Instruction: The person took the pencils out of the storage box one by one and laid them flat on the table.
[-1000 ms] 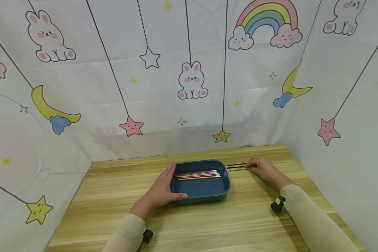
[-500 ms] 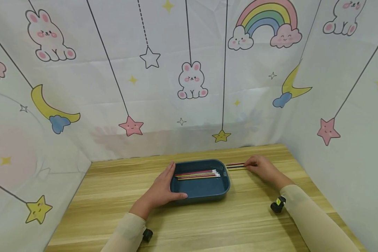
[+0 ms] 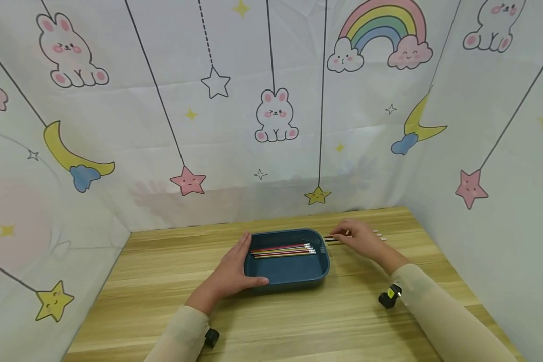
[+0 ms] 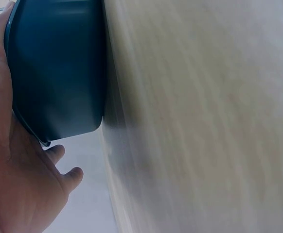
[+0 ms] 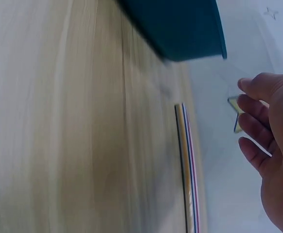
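Observation:
In the head view my left hand [image 3: 226, 271] holds the left end of a dark blue rectangular tray [image 3: 287, 287], thumb along the front rim and fingers along the left side. Several pencils [image 3: 284, 252] lie side by side in the tray, their eraser ends to the right. Just right of the tray, a small row of pencils [image 5: 189, 165] lies on the table. My right hand [image 3: 356, 238] hovers over that row, partly hiding it in the head view. In the right wrist view its fingers are loosely curled, apart from the pencils, with nothing in them.
The tray stands on a wood-grain table [image 3: 298, 327] near its back edge. Behind and at both sides hangs a white cloth [image 3: 235, 146] printed with rabbits, stars and moons. A small black camera [image 3: 388, 297] is strapped at the right wrist.
My right hand has moved left along the pencils toward the tray, and their white right ends now show behind it. The left hand and the tray have stayed still.

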A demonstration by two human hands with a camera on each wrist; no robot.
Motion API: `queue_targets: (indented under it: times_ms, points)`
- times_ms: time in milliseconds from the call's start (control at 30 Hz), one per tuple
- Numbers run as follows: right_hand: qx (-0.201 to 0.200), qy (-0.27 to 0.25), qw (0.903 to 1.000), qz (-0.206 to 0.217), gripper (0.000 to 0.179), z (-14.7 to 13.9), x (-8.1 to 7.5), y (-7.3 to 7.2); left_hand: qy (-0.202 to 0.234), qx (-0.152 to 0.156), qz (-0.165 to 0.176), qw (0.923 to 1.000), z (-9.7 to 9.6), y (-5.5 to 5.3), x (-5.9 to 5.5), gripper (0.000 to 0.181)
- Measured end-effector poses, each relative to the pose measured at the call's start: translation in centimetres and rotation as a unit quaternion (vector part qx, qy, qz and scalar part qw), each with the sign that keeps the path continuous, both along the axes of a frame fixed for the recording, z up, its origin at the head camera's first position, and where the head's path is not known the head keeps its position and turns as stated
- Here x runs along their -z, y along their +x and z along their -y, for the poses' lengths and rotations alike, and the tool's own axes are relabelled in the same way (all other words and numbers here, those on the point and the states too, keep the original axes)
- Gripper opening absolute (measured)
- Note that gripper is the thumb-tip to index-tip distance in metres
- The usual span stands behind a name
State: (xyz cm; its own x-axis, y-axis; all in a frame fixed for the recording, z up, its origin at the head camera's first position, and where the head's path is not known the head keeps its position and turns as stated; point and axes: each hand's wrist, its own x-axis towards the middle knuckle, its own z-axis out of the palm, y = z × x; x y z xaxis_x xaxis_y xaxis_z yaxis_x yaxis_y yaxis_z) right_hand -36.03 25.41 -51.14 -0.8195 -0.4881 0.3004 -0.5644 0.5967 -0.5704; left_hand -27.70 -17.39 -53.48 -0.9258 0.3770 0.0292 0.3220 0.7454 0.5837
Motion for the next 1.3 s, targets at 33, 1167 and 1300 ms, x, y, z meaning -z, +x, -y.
queue_targets:
  times_ms: [33,1167,1300]
  points:
    - [-0.007,-0.004,1.0000,-0.002,0.011,0.4,-0.1,0.0,0.000,0.000,0.000,1.0000,0.0,0.0,0.0,0.137]
    - [-0.145,0.115,0.9822,0.030,0.018,11.8,-1.1,1.8,0.004,0.002,-0.007,1.0000,-0.1,-0.1,-0.2,0.138]
    - [-0.144,0.126,0.9804,0.045,0.020,12.6,-0.6,1.8,0.005,0.003,-0.004,1.0000,-0.1,0.0,-0.4,0.136]
